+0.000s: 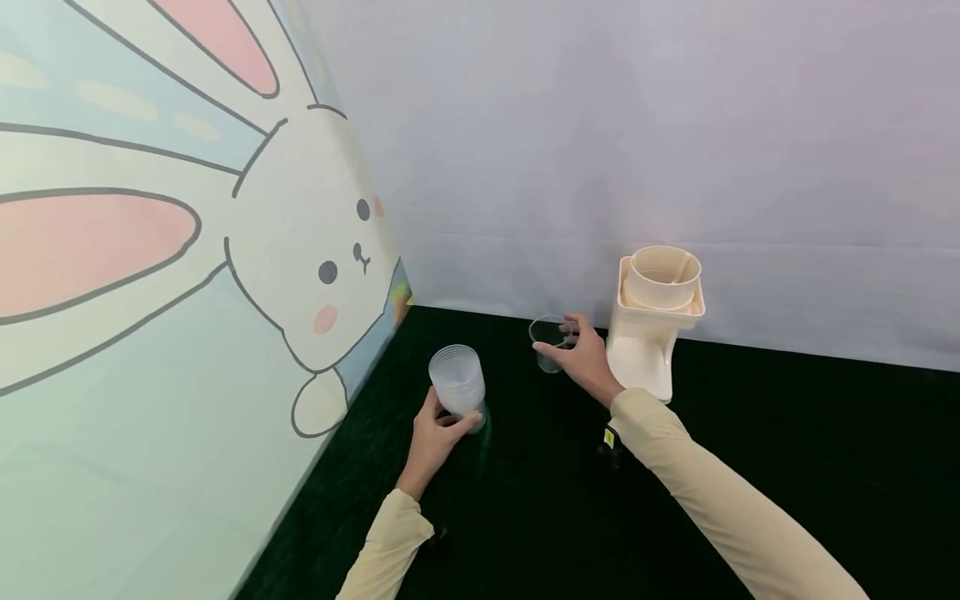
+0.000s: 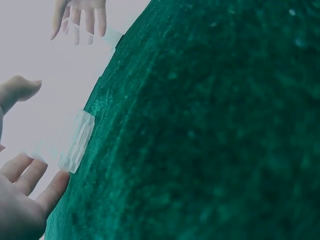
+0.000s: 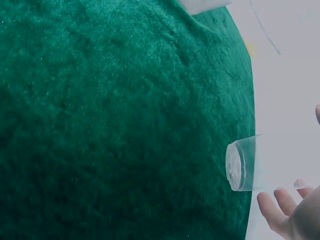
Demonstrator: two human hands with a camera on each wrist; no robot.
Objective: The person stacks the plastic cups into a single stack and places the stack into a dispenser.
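Left hand: the left hand [image 1: 435,433] wraps its fingers round the lower part of the stack of cups [image 1: 457,382], which stands upright on the green surface [image 1: 750,467].
Right hand: the right hand [image 1: 581,354] holds the single clear cup [image 1: 550,340] at its rim and side, thumb toward the person, fingers over the far edge.
Single cup: upright, mouth up, on or just above the surface; the head view does not settle which. In the right wrist view the single cup [image 3: 245,162] has its base against the green cloth.
Key relation: the single cup lies at about 2 o'clock from the stack, near but apart. Both long axes are vertical.
Dispenser: a cream dispenser [image 1: 656,321] stands just beside the right hand, at its 3 o'clock, against the back wall.
Nearer hand: the right hand is nearer the dispenser; the left hand is nearer the rabbit wall [image 1: 187,250].
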